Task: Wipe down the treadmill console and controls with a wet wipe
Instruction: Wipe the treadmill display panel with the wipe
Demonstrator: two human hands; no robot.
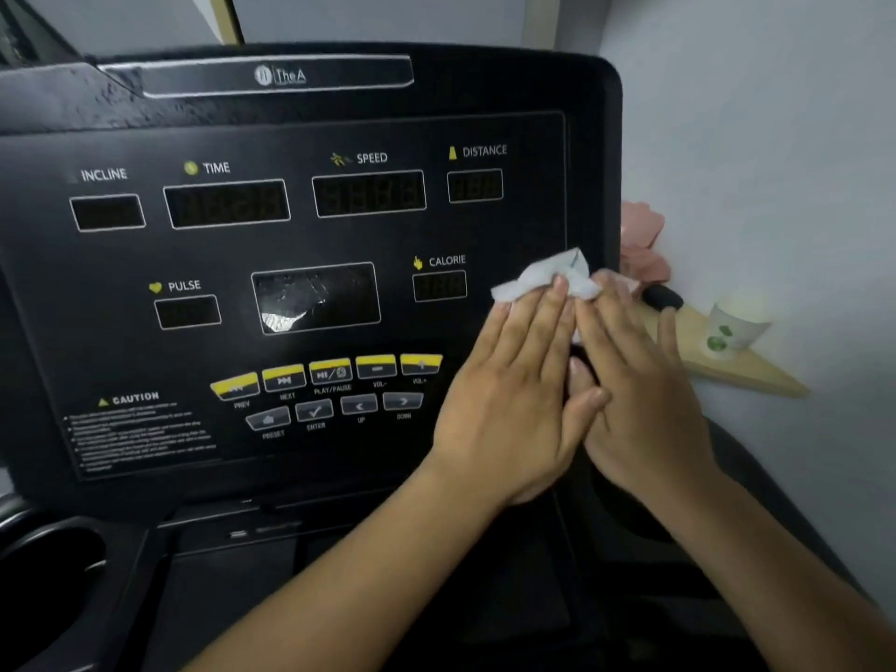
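Note:
The black treadmill console (300,244) fills the view, with dark display windows and labels such as TIME, SPEED and CALORIE. Yellow and grey control buttons (334,388) run in two rows below the centre screen. A crumpled white wet wipe (538,278) lies against the console's right side, just right of the CALORIE window. My left hand (509,395) presses flat on the wipe with fingers together. My right hand (640,395) lies beside it, its fingertips also on the wipe near the console's right edge. Most of the wipe is hidden under both hands.
A round cup holder (48,560) sits at the console's lower left. Right of the console a wooden corner shelf (742,371) on the white wall holds a paper cup (737,322), a pink object (640,235) and a small black object (662,297).

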